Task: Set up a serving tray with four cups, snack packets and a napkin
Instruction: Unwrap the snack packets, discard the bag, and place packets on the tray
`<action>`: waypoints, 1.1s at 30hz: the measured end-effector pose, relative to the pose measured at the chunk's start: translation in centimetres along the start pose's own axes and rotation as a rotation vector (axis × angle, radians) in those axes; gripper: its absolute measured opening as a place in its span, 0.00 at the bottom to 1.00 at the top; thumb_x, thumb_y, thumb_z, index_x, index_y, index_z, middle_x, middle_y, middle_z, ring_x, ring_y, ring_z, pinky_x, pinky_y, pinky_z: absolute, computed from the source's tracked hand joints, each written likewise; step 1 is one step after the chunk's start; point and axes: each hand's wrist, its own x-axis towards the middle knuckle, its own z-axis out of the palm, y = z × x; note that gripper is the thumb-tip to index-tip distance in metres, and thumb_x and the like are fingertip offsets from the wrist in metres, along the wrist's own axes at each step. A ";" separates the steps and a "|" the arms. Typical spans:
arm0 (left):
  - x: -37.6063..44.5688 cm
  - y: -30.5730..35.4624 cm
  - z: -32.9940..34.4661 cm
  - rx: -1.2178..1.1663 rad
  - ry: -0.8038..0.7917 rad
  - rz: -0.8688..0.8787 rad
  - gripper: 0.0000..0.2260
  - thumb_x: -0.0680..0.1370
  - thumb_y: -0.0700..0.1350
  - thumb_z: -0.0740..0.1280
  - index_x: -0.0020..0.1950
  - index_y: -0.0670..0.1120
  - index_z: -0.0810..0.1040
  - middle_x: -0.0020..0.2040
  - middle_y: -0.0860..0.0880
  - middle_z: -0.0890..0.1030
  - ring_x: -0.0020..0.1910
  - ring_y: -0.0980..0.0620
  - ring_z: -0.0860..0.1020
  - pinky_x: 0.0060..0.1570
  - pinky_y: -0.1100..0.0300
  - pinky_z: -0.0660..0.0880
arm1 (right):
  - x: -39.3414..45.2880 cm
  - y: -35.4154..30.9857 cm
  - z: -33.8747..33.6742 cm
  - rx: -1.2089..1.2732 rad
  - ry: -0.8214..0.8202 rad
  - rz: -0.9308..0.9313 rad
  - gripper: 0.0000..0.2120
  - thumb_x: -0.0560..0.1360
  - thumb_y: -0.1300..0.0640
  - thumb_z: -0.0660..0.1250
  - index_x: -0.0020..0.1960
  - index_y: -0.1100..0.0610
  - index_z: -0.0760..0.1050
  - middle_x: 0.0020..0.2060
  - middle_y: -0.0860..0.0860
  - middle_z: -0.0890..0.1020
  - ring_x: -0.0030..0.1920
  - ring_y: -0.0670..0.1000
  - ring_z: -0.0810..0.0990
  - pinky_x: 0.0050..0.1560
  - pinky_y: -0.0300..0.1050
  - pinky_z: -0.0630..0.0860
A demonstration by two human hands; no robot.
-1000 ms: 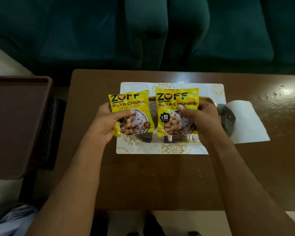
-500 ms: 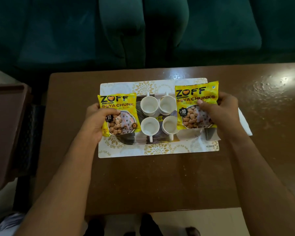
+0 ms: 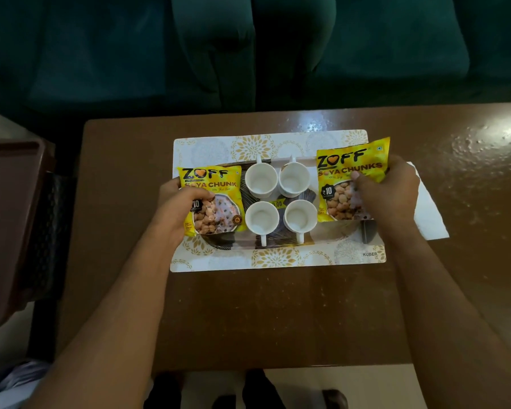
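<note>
A white tray (image 3: 278, 255) with gold flower print lies on the brown table (image 3: 278, 314). Several white cups (image 3: 261, 180) stand in a square at its middle, handles pointing away and toward me. My left hand (image 3: 179, 208) grips a yellow snack packet (image 3: 216, 184) over the tray's left end. My right hand (image 3: 387, 187) grips a second yellow snack packet (image 3: 348, 169) over the tray's right end, tilted slightly. A white napkin (image 3: 428, 214) lies on the table just right of the tray, partly hidden by my right hand.
A dark green sofa (image 3: 396, 54) runs behind the table. A dark brown tray-like surface (image 3: 9, 219) sits at the left, beside the table edge. Bare glossy tabletop (image 3: 478, 160) extends to the right. Feet show below the near table edge.
Both packets were side by side over the cups; my hands have spread them apart, left packet to the tray's left end, right packet to its right end, uncovering the cups.
</note>
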 end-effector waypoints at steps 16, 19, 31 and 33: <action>0.1 -0.7 1.1 -0.016 0.025 -0.001 0.10 0.71 0.32 0.72 0.48 0.44 0.85 0.43 0.45 0.88 0.44 0.43 0.88 0.48 0.49 0.84 | 0.2 0.9 3.1 -0.066 -0.193 0.012 0.25 0.79 0.59 0.72 0.72 0.58 0.66 0.63 0.58 0.82 0.63 0.61 0.80 0.54 0.48 0.72; 0.3 -1.0 1.2 0.017 0.041 0.029 0.10 0.71 0.33 0.73 0.50 0.43 0.85 0.43 0.45 0.88 0.42 0.46 0.87 0.46 0.52 0.84 | 0.0 1.3 3.2 -0.091 -0.164 -0.011 0.23 0.80 0.61 0.69 0.72 0.62 0.65 0.64 0.60 0.80 0.64 0.63 0.79 0.56 0.52 0.76; 0.0 -2.3 1.7 0.506 0.285 0.364 0.12 0.69 0.43 0.81 0.50 0.44 0.84 0.46 0.45 0.85 0.45 0.47 0.83 0.43 0.57 0.77 | -2.2 1.2 4.7 -0.441 -0.063 -0.113 0.35 0.84 0.54 0.63 0.82 0.67 0.50 0.72 0.64 0.72 0.70 0.63 0.75 0.67 0.57 0.75; -0.1 -2.4 1.7 0.508 0.319 0.331 0.12 0.70 0.44 0.81 0.51 0.45 0.85 0.48 0.45 0.85 0.46 0.47 0.82 0.43 0.57 0.76 | -2.2 1.2 4.9 -0.459 -0.060 -0.107 0.35 0.84 0.54 0.63 0.82 0.67 0.49 0.72 0.64 0.72 0.69 0.63 0.76 0.65 0.57 0.76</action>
